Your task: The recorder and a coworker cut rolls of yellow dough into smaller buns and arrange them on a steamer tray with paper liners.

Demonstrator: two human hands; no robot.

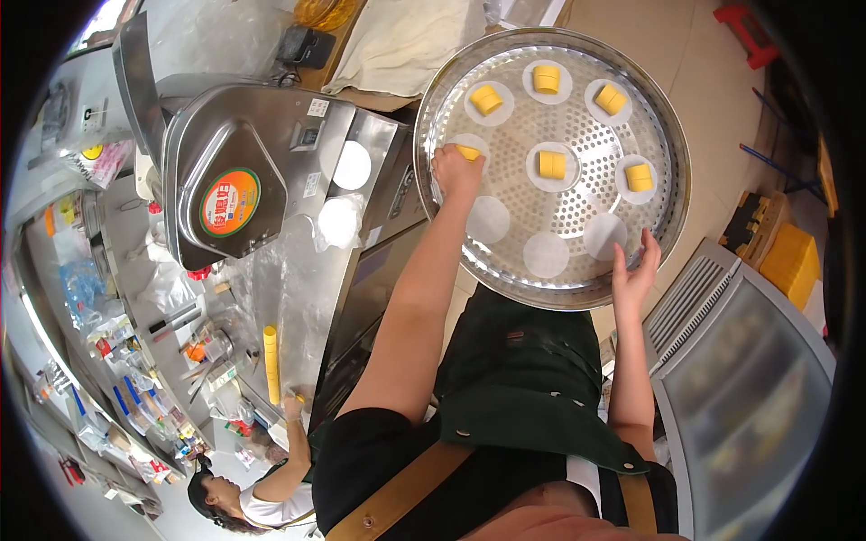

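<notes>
A large round perforated steel steamer tray [667, 171] is in front of me. Several white paper rounds [547, 255] lie in it, some bare, others bearing short yellow dough pieces [552, 165]. My left hand [458, 176] reaches in at the left side, its fingers closed on a yellow piece [467, 152] over a paper round. My right hand [637, 270] is at the lower right rim, fingers apart and slightly curled, with nothing visible in them.
A steel machine [225, 144] and counter stand at left, with a long yellow dough roll [271, 361]. A co-worker's hand [293, 406] is near it. A grey appliance [740, 379], yellow crates [789, 266] and a red stool [749, 34] are at right.
</notes>
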